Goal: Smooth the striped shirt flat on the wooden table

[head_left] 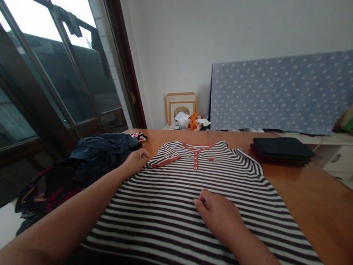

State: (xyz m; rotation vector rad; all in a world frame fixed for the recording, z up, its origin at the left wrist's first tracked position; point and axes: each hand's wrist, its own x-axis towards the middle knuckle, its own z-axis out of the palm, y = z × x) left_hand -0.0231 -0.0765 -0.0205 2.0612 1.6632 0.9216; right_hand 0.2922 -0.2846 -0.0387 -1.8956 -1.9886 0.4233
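A striped short-sleeved shirt (169, 207) in black and white, with rust-coloured trim at the collar and sleeve, lies spread out on a brown wooden table. Its collar points away from me. The left sleeve (166, 160) lies folded inward over the body. Beside that sleeve, at the shirt's left edge, my left hand (136, 160) is closed with curled fingers; whether cloth is inside them is hidden. Over the middle of the shirt, below the button placket, my right hand (220, 211) is loosely closed, with no cloth visible in its fingers.
A heap of dark clothes (89, 161) lies to the left of the shirt. At the far right of the wooden table (328, 205) rests a dark folded stack (283, 147). Behind are picture frames (181, 101) and a blue dotted cloth (280, 92).
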